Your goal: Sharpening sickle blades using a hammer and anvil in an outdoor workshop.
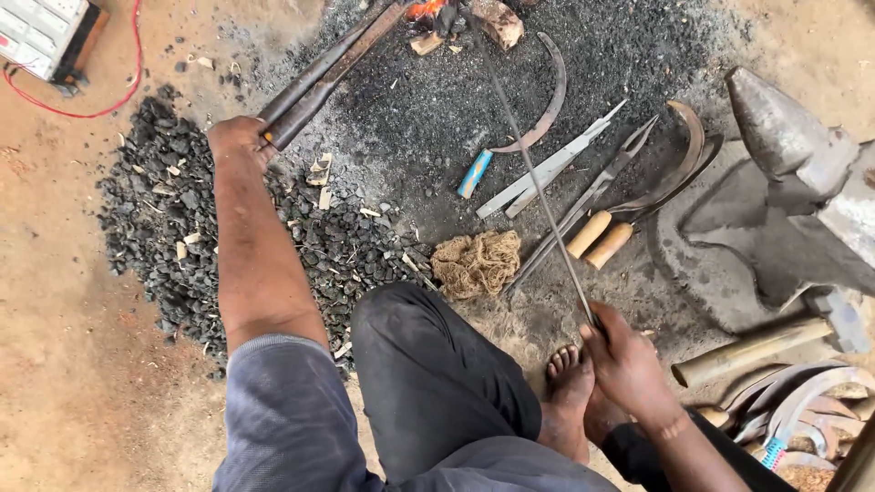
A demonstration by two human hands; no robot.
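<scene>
2 hands occupied at a ground forge, each closed on a metal tool.

Left hand [239, 138], at 10 o'clock, is clenched on long tongs [326, 71] reaching toward the fire [425, 9] at 12 o'clock. Right hand [624, 357], at 5 o'clock, is closed around a thin rod [531, 169] pointing to the same fire. Anvil [784, 200] at 3 o'clock.

Lying on the ash bed: one bare sickle blade [545, 100], two wooden-handled sickles [638, 205], one blue-handled tool [475, 173], one fibre wad [476, 262]. Standing beside: one anvil [784, 200].
</scene>
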